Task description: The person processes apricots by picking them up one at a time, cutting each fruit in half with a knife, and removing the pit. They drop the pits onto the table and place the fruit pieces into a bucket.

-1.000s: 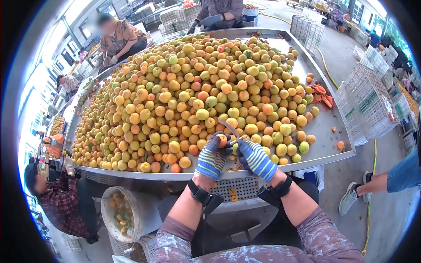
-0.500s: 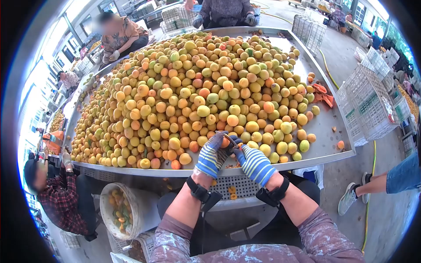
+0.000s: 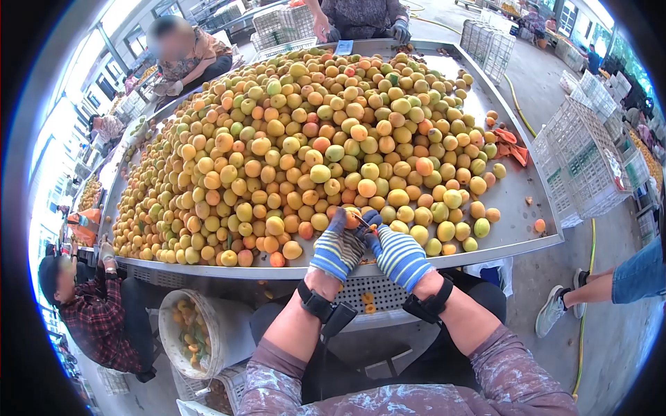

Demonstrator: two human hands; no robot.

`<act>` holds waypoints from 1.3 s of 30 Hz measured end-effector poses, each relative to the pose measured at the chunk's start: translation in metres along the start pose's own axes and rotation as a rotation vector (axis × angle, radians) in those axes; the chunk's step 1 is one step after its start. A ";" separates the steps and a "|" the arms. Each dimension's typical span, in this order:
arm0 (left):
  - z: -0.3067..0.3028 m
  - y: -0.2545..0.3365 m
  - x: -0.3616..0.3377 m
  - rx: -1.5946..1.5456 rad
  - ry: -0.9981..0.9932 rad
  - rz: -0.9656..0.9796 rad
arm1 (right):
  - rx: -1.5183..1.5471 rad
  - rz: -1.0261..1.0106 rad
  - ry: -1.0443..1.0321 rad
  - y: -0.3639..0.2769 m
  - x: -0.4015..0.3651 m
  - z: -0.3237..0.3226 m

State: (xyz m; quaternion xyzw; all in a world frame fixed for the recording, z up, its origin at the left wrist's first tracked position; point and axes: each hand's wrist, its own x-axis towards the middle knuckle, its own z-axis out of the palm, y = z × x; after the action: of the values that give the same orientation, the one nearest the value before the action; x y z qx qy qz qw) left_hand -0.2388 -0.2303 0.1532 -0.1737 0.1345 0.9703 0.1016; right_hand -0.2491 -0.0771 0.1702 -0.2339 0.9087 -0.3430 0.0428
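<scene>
My left hand (image 3: 338,246), in a blue and yellow striped glove, grips an orange apricot (image 3: 352,220) at the near edge of the fruit pile. My right hand (image 3: 395,254), gloved the same way, holds a small knife (image 3: 361,222) whose blade lies against that apricot. Both hands meet over the front rim of the big metal table (image 3: 517,222). A huge heap of yellow, green and orange apricots (image 3: 312,145) covers the table just beyond my fingers. Black straps wrap both wrists.
A white bucket (image 3: 186,334) with cut fruit stands below the table at my left. Other people work around the table: one at the left (image 3: 90,312), two at the far side. White crates (image 3: 579,163) stack at the right. A person's leg (image 3: 610,281) is at the right.
The knife blade, raised above the apricot a second ago, has come down against the fruit. My hands have drawn closer together and shifted slightly towards the pile.
</scene>
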 end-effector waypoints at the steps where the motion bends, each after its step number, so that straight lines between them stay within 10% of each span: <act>1: -0.004 0.002 0.001 -0.009 -0.021 -0.005 | -0.003 -0.001 -0.003 0.001 -0.001 0.001; 10: 0.000 -0.002 0.000 0.522 -0.042 0.481 | -0.067 0.027 -0.029 -0.002 0.000 -0.001; 16: 0.001 -0.004 0.004 0.058 -0.010 0.103 | -0.060 0.007 0.008 -0.004 0.000 -0.001; 32: -0.001 0.015 -0.002 0.186 0.067 0.240 | 0.188 0.032 -0.126 0.013 0.001 -0.004; 39: -0.004 0.019 0.000 0.247 0.105 0.366 | -0.029 -0.047 0.119 0.001 0.000 -0.015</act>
State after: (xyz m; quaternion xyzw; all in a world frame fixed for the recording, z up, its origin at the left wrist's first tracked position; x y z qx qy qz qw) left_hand -0.2420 -0.2498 0.1539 -0.1832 0.2868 0.9382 -0.0626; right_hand -0.2532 -0.0668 0.1809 -0.2350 0.9087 -0.3442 -0.0227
